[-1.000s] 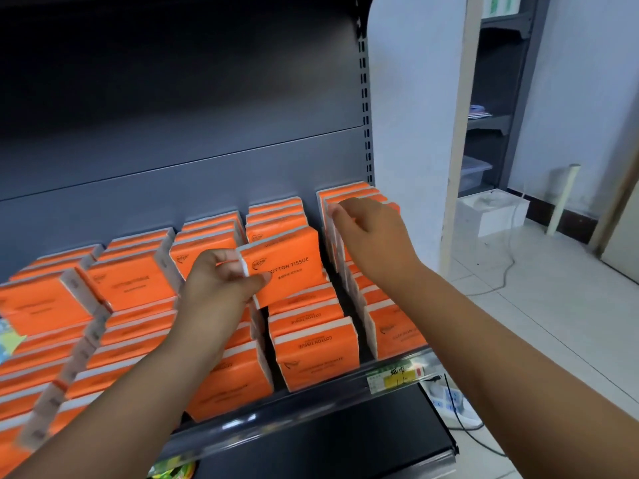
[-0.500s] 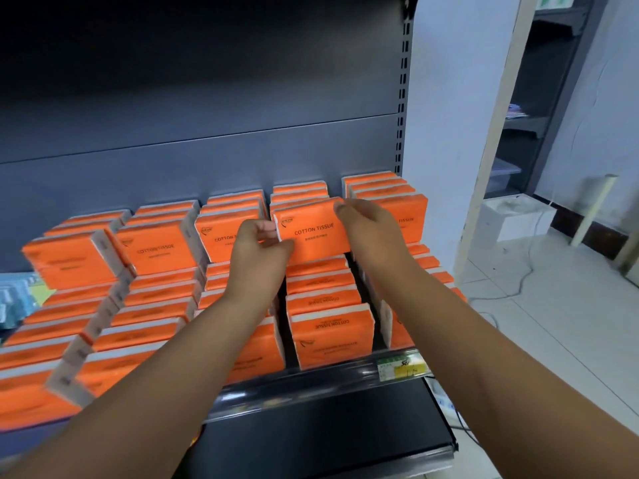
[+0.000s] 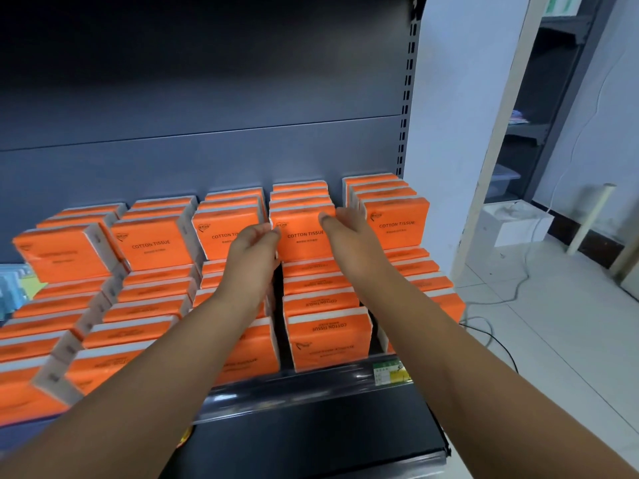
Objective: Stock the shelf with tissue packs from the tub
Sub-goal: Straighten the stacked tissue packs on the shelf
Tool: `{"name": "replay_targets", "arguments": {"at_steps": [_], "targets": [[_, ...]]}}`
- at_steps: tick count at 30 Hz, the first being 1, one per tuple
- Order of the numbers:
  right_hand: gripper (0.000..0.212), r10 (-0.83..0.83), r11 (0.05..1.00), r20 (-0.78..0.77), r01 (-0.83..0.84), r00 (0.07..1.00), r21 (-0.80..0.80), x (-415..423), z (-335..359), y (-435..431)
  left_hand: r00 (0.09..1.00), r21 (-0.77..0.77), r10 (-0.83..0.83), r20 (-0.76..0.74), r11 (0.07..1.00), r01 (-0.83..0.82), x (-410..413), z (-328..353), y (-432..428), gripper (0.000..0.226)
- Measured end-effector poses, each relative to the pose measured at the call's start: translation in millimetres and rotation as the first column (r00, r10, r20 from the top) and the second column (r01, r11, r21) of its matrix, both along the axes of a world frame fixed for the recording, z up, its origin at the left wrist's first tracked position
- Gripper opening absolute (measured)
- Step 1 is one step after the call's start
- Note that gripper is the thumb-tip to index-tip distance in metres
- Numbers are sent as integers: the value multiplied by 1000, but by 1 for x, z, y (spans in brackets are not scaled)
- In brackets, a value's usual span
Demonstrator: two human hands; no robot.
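Now tissue pack (image 3: 304, 236) sits upright far on shelf (image 3: 311, 387), long axis left-right, between both hands; left hand (image 3: 254, 252) pinches left edge, right hand (image 3: 349, 236) grips right edge.

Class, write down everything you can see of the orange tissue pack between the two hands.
The tissue pack is a flat rectangular block in glossy orange wrap, with a small logo top left and COTTON TISSUE in dark letters across its front. It stands upright, facing the camera, at the front of a stacked upper row on the shelf, second column from the right. The left hand holds its left edge; the right hand pinches its upper right corner, thumb in front.
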State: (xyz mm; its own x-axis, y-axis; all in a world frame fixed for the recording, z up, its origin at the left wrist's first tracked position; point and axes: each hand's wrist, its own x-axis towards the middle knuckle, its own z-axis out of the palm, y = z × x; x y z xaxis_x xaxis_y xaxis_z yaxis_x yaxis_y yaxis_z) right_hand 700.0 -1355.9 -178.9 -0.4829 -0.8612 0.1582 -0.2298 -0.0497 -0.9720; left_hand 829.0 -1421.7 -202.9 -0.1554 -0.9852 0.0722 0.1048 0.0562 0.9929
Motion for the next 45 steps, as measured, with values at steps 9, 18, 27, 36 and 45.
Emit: {"name": "replay_targets", "arguments": {"at_steps": [9, 18, 27, 36, 45], "targets": [[42, -221, 973, -351, 181, 910, -144, 3, -16, -9, 965, -227, -19, 260, 970, 80, -2, 8, 23, 24], [54, -233, 972, -728, 174, 644, -157, 10, -16, 29, 638, -539, 328, 697, 826, 164, 7, 5, 59, 47], [53, -295, 941, -714, 324, 635, -100, -13, -21, 142, 640, -655, 371, 673, 700, 284, -26, 3, 144, 59], [56, -606, 701, -626, 701, 492, -128, -77, -21, 323, 590, -562, 107, 800, 477, 676, -114, 13, 276, 64], [59, -753, 346, -565, 933, 338, 97, -96, -94, 517, 429, -370, -181, 885, 285, 884, -195, -39, 448, 63]]}}
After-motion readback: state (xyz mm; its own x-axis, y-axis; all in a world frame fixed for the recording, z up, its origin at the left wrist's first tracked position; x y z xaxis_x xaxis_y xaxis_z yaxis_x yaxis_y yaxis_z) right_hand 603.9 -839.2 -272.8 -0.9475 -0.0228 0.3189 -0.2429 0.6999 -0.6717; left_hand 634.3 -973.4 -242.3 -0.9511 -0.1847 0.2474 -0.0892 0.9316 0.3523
